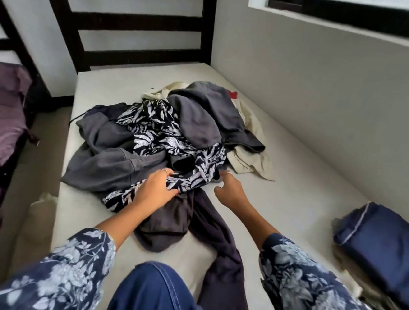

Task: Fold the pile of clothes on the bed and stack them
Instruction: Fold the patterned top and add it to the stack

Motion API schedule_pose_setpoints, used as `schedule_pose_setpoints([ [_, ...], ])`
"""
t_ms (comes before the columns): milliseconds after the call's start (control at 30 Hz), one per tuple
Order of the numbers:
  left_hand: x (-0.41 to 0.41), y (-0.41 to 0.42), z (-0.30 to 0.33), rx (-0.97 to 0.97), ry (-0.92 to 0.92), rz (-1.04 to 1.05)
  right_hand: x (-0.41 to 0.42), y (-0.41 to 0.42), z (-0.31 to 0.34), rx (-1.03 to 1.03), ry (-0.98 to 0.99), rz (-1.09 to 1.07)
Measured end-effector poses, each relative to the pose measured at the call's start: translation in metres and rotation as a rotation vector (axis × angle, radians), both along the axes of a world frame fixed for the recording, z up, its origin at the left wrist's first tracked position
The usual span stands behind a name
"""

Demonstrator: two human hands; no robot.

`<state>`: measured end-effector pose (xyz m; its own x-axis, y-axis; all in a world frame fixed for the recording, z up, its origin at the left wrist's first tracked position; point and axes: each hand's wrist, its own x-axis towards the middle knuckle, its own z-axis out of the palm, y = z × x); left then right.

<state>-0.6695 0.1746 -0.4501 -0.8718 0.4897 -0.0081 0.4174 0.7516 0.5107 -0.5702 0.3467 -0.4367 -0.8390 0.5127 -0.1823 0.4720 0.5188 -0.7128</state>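
- Head view: the pile of clothes [173, 132] lies in a heap in the middle of the bed [309, 164], with grey, cream and leaf-print pieces tangled over one another.
- The left hand [157, 187] rests on the near edge of the pile, its fingers curled and pinching a fold of the leaf-print garment [156, 126].
- The right hand [228, 186] is at the pile's near right edge; its fingers are loosely bent and slightly apart, the forefinger reaching to the cloth. Whether it grips anything I cannot tell.
- A dark garment [222, 250] trails from the pile toward the person's knee [159, 294].
- A folded blue piece [388, 247] tops a stack at the right edge of the bed, well apart from the pile.
- Likely risk: the leaf-print garment is threaded under the grey hooded top [202, 115], so pulling it from one pinched edge could drag neighbouring pieces along and spread the heap.
- The grey piece at the left [104, 161] lies close to the mattress edge; a sideways tug might slide it to the floor.
- The stack sits near the bed's side, so a garment swung out wide could knock it askew.
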Motion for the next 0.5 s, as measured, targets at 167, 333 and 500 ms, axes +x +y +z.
schedule_pose_setpoints([
  [167, -0.014, 0.047, -0.014, -0.173, 0.049, -0.054, -0.046, 0.020, -0.006, -0.148, 0.015, -0.095],
  [333, -0.018, 0.070, -0.013, -0.189, -0.091, 0.049, -0.073, 0.035, -0.019, -0.443, 0.094, -0.265],
  [500, 0.003, 0.074, 0.008, 0.081, -0.434, -0.049, -0.070, 0.036, -0.030, -0.404, 0.157, -0.402],
])
